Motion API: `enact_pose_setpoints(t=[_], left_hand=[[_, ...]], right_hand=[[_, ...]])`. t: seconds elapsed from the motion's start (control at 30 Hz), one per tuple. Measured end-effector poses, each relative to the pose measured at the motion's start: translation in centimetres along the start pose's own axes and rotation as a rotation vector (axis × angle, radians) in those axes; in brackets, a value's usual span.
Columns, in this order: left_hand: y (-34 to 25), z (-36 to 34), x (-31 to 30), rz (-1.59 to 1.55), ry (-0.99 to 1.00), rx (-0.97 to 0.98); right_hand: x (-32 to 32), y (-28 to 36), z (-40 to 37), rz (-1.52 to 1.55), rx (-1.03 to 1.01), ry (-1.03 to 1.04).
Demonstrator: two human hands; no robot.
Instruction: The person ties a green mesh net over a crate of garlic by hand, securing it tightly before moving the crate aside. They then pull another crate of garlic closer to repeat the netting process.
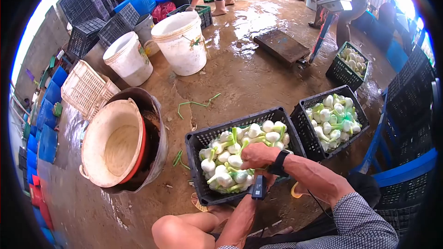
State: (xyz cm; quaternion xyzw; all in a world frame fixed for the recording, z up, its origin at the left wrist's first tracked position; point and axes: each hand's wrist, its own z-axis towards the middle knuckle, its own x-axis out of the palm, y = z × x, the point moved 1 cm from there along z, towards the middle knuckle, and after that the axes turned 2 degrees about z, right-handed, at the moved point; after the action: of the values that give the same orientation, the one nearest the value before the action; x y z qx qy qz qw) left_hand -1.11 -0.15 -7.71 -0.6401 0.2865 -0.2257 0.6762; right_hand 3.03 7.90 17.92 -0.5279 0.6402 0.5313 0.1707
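Observation:
A black plastic crate (pixel 196 170) full of white bulbs with short green stems stands on the wet ground before me. Over its front right part is my right hand (pixel 259 156), a black band on its wrist; the fingers are curled in, and what they hold is hidden. My left hand (pixel 267 178) is just below it at the crate's front edge, a small black device on its wrist, its fingers mostly covered. Some green netting shows among the bulbs (pixel 235 160) beside my hands. A second black crate (pixel 310 133) with bulbs and green netting touches the first on the right.
Nested tubs (pixel 154 157) and a beige crate (pixel 85 87) stand at left, white buckets (pixel 180 41) behind. A platform scale (pixel 281 46) and another bulb crate (pixel 344 76) are farther back. Two people are at the back; blue and black crates line the right.

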Motion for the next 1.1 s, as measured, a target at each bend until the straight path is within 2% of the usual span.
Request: enact_pose_setpoints(t=[0.07, 0.1, 0.13, 0.17, 0.2, 0.27, 0.33, 0.4, 0.47, 0.53, 0.6, 0.67, 0.73, 0.8, 0.9, 0.93, 1.0, 1.03, 1.1], left_hand=[[4.9, -0.4, 0.7, -0.837, -0.110, -0.248], [-0.7, -0.2, -0.9, -0.436, -0.025, -0.156], [-7.6, 0.0, -2.8, 0.073, 0.018, -0.048], [-14.8, 0.2, -4.8, 0.473, 0.010, 0.062], [-15.6, 0.6, -5.0, 0.472, 0.012, 0.067], [-16.8, 0.9, -5.2, 0.954, -0.036, 0.372], [-17.2, 0.9, -5.8, 0.908, -0.003, 0.353], [-17.0, 1.0, -6.2, 0.725, -0.042, 0.353], [-17.7, 1.5, -6.9, 0.629, -0.073, 0.422], [-18.8, 1.6, -7.4, 0.381, -0.234, 0.331], [-19.4, 1.9, -7.4, 0.408, -0.291, 0.372], [-19.8, 2.0, -7.3, 0.093, -0.292, 0.057], [-19.6, 2.2, -7.5, 0.085, -0.295, 0.095], [-19.6, 2.4, -7.8, -0.026, -0.291, 0.052], [-19.6, 2.7, -7.8, -0.061, -0.286, 0.028], [-19.5, 2.8, -7.8, -0.080, -0.281, 0.027], [-19.3, 2.9, -7.8, -0.081, -0.288, 0.032], [-19.3, 2.9, -7.8, -0.081, -0.296, 0.039], [-19.3, 3.0, -8.0, -0.048, -0.309, 0.042]], right_hand=[[1.3, -1.3, 1.0, -0.034, -0.064, -0.060], [1.1, -2.1, 1.4, 0.099, -0.092, -0.066], [0.8, -2.9, 1.6, 0.097, -0.090, -0.067], [0.3, -3.8, 1.7, 0.230, -0.079, -0.175], [-0.1, -4.5, 1.7, 0.363, -0.067, -0.286], [-0.3, -5.5, 1.8, 0.350, -0.110, -0.376], [-0.4, -6.8, 1.6, 0.703, 0.173, -0.374], [-0.1, -7.8, 1.5, 0.799, 0.189, -0.416], [-0.4, -8.8, 1.1, 1.078, 0.333, -0.429], [0.0, -9.2, 0.6, 1.146, 0.334, -0.484], [-0.3, -8.3, -0.7, 1.328, 0.327, -0.575], [0.5, -9.1, -0.8, 1.426, 0.298, -0.580], [0.7, -9.3, -0.7, 1.644, 0.174, -0.611], [0.8, -9.8, -0.6, 1.687, 0.204, -0.630], [1.2, -10.6, -0.6, 2.035, 0.146, -0.657], [1.4, -10.7, -0.7, 2.038, 0.149, -0.659], [1.5, -10.4, -1.2, 2.088, -0.031, -0.653], [1.6, -10.0, -1.5, 2.010, -0.001, -0.767], [1.7, -9.7, -2.6, 1.994, 0.005, -0.837]])
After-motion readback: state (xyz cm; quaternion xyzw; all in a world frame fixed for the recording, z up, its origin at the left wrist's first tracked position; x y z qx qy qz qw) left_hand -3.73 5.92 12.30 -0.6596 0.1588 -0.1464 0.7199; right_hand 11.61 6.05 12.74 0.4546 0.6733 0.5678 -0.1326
